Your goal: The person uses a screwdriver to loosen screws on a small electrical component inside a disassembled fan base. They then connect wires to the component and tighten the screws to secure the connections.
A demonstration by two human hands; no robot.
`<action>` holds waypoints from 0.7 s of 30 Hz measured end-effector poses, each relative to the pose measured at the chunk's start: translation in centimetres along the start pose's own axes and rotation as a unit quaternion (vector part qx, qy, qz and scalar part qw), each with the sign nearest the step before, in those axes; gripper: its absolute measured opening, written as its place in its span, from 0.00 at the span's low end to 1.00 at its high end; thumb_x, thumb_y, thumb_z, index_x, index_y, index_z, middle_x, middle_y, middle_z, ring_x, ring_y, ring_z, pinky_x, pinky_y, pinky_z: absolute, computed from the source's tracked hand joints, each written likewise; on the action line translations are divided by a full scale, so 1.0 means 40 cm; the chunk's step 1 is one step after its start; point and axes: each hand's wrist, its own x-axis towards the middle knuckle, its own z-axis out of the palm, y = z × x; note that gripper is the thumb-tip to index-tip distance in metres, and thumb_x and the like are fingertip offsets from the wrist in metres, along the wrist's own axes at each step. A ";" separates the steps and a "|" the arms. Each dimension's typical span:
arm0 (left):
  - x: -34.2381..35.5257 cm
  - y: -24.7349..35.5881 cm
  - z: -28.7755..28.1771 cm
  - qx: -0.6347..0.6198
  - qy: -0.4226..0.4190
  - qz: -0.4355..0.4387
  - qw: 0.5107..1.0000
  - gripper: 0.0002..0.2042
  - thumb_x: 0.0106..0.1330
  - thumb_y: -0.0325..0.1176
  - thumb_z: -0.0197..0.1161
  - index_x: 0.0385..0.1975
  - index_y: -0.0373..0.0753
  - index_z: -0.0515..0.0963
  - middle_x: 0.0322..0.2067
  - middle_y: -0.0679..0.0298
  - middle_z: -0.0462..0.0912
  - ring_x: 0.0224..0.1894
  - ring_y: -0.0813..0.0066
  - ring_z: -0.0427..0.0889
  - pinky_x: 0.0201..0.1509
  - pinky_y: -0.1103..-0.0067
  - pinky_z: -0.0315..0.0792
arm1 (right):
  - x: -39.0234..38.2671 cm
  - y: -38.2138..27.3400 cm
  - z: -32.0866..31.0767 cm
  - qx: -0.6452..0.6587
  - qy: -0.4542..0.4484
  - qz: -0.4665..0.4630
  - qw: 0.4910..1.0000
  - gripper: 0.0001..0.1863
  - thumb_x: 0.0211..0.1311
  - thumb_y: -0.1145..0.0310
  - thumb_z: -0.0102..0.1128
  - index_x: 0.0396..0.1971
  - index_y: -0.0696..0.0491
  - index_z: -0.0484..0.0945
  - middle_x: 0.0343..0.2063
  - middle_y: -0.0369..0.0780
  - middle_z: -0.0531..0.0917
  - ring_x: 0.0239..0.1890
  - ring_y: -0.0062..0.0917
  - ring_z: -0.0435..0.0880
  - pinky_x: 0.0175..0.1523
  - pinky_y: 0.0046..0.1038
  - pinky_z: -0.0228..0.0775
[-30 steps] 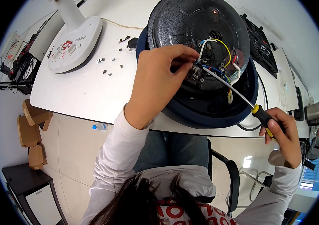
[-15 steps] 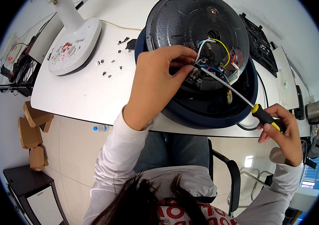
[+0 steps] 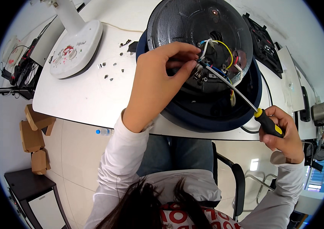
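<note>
My right hand (image 3: 282, 133) is closed around the black and yellow handle of a screwdriver (image 3: 236, 92). Its long steel shaft slants up and left, and the tip reaches the wiring beside my left fingertips. My left hand (image 3: 160, 76) pinches the lower end of a white wire (image 3: 205, 49); the exact contact is partly hidden by the fingers. Yellow, blue and red wires spread over the underside of a round black metal appliance part (image 3: 169, 24). This part leans in a dark blue round housing (image 3: 204, 125), tilted against its far side.
Several small screws and metal bits (image 3: 111, 79) lie on the white table (image 3: 70, 97) at left. A white stand base (image 3: 76, 49) is beyond them. An open black tool case (image 3: 263, 47) lies right of the appliance. Cardboard boxes (image 3: 32, 135) and a bottle (image 3: 104, 132) are on the floor.
The screwdriver handle and my right hand have shifted slightly left and turned a little. My left fingers have moved slightly up and left at the wires; the black part has tilted very slightly.
</note>
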 end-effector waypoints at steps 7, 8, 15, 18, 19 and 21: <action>-0.006 0.016 0.018 0.079 0.010 -0.042 0.996 0.16 0.59 0.35 0.70 0.44 0.33 0.81 0.29 0.62 0.84 0.31 0.80 0.81 0.39 0.85 0.74 | -0.011 0.001 0.025 -0.048 0.073 -0.020 0.996 0.21 0.54 0.65 0.66 0.46 0.57 0.71 0.25 0.39 0.83 0.20 0.12 0.75 0.26 0.12 0.64; -0.008 0.022 0.018 0.090 -0.001 -0.046 0.995 0.17 0.58 0.36 0.72 0.43 0.33 0.81 0.28 0.63 0.84 0.30 0.80 0.80 0.38 0.85 0.74 | -0.014 0.004 0.029 -0.064 0.085 -0.028 0.994 0.21 0.55 0.65 0.65 0.46 0.57 0.72 0.25 0.38 0.82 0.20 0.12 0.74 0.26 0.13 0.63; -0.009 0.019 0.006 0.137 -0.022 -0.048 0.989 0.19 0.51 0.36 0.76 0.41 0.32 0.82 0.26 0.63 0.83 0.28 0.81 0.78 0.37 0.85 0.74 | -0.020 0.017 0.047 -0.155 0.111 -0.076 0.979 0.20 0.62 0.63 0.59 0.48 0.60 0.73 0.24 0.37 0.78 0.17 0.12 0.69 0.23 0.14 0.59; -0.008 0.012 0.004 0.152 -0.029 -0.041 0.987 0.19 0.52 0.35 0.75 0.42 0.32 0.82 0.27 0.63 0.84 0.29 0.80 0.79 0.37 0.84 0.73 | -0.015 0.025 0.049 -0.099 0.071 -0.058 0.991 0.21 0.66 0.59 0.54 0.48 0.61 0.72 0.23 0.38 0.77 0.16 0.12 0.68 0.22 0.14 0.57; -0.007 0.012 0.003 0.156 -0.031 -0.041 0.986 0.19 0.52 0.35 0.75 0.42 0.32 0.82 0.27 0.63 0.84 0.29 0.80 0.79 0.37 0.84 0.73 | -0.013 0.026 0.049 -0.066 0.059 -0.048 0.995 0.21 0.67 0.58 0.52 0.48 0.62 0.72 0.22 0.38 0.76 0.15 0.13 0.68 0.21 0.14 0.57; -0.009 0.011 0.004 0.151 -0.035 -0.042 0.987 0.19 0.52 0.35 0.75 0.42 0.32 0.81 0.27 0.62 0.84 0.30 0.80 0.79 0.37 0.84 0.73 | -0.009 0.019 0.043 0.005 0.022 -0.013 1.000 0.21 0.69 0.57 0.50 0.47 0.63 0.73 0.21 0.40 0.76 0.14 0.14 0.68 0.21 0.15 0.57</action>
